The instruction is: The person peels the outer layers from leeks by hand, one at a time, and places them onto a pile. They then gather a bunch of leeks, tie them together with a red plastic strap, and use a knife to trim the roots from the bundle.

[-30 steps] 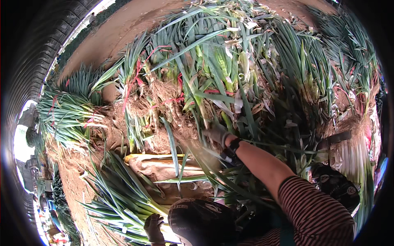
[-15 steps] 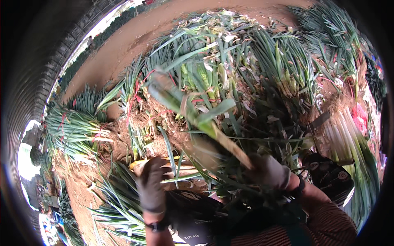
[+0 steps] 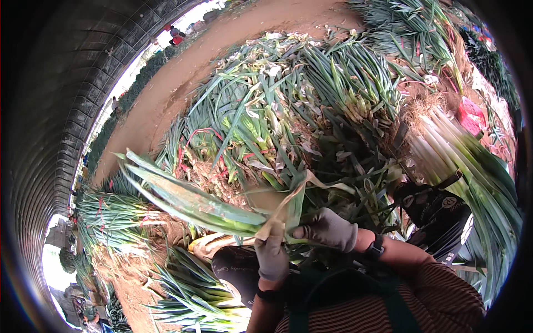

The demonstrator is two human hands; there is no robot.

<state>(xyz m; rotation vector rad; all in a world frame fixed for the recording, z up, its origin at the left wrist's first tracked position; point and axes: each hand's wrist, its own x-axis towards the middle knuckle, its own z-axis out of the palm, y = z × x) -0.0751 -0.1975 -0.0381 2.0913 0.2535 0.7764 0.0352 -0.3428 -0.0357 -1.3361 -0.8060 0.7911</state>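
In front of my body I hold a large green onion (image 3: 191,206), its long leaves pointing to the far left. My left hand (image 3: 272,260), in a grey glove, is closed around it where the leaves meet the stalk. A dry, pale yellow-brown leaf (image 3: 290,200) stands up there, bent over at its tip. My right hand (image 3: 328,230), also gloved, is closed beside it, fingertips pinching the green onion close to the left hand. Its stalk end is mostly hidden by my hands.
A bundle of white-stalked green onions (image 3: 452,139), roots up, lies at my right. Loose green onions (image 3: 194,286) lie near my left leg. Heaped leaves and tied bundles (image 3: 355,77) cover the ground ahead. A red plastic bag (image 3: 471,115) sits at the right.
My left hand has gone from open and empty to gripping the green onion, moving right. The green onion has swung down leftward, and my right hand has come slightly left.
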